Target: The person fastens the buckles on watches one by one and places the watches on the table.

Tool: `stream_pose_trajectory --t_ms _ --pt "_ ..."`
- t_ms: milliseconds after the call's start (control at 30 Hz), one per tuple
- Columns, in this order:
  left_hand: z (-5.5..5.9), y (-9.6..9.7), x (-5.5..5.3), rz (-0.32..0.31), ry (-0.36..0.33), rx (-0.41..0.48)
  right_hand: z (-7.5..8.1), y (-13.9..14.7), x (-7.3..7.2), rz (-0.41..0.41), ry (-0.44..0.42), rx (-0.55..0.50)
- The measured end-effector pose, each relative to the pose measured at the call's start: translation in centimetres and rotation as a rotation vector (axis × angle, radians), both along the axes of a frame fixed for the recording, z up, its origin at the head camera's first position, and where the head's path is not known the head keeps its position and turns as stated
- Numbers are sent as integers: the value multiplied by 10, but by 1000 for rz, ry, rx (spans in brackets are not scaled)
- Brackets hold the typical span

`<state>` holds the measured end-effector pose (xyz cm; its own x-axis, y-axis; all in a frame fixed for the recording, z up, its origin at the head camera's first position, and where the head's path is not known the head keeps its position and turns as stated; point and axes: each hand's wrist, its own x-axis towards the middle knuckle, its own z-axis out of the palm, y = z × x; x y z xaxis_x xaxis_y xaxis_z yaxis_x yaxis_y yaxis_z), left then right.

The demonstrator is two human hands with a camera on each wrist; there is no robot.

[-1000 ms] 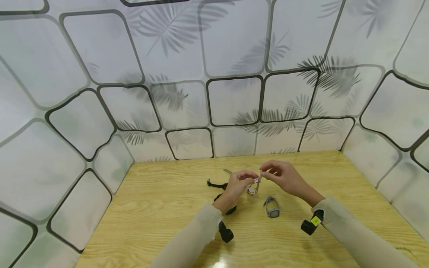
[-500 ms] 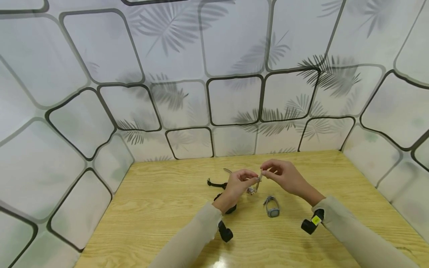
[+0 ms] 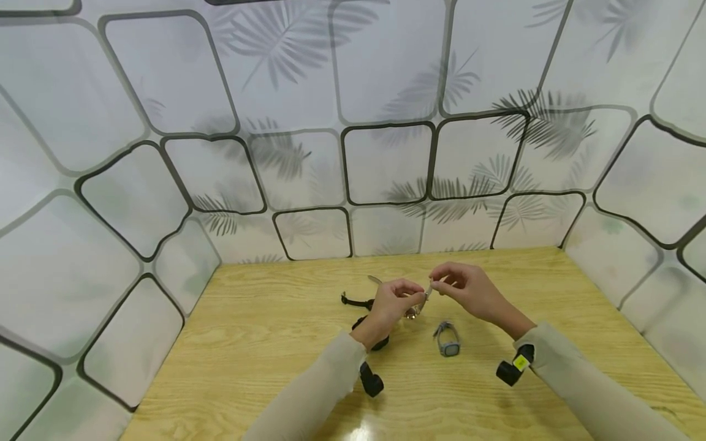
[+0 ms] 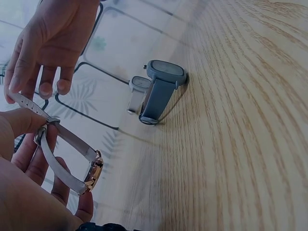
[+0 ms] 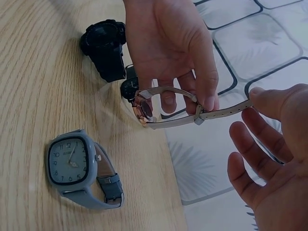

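A wristwatch with a rose-gold case [image 4: 95, 172] and a pale strap [image 5: 171, 123] hangs between both hands over the table, its strap closed into a loop. My left hand [image 3: 391, 305] pinches the strap at the buckle [image 5: 198, 115] between thumb and index finger. With thumb and index finger, my right hand [image 3: 469, 294] holds the tip of the punched strap end, which runs through the buckle. The other fingers of both hands are loosely bent. In the right wrist view the dial is turned mostly away.
A grey square watch [image 5: 70, 161] stands on the wooden table [image 3: 265, 343] below the hands. A chunky black watch [image 5: 103, 43] and a small black watch [image 3: 357, 303] lie by the left hand. Farther back is a small pale-strapped watch [image 4: 138, 89]. Patterned panels [image 3: 386, 165] enclose the table.
The hanging watch case has turned, its pale dial giving way to the gold edge. The left thumb has closed over the buckle. Both hands have otherwise stayed almost in place.
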<state>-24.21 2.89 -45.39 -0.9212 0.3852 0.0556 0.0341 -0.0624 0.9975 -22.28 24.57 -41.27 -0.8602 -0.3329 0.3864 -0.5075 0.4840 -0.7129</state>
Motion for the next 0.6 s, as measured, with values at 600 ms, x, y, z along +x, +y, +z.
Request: stream_pose_trajectory --t_ms 600 --pt "-1 -3 3 -8 112 -104 -1 -5 3 35 -35 -21"
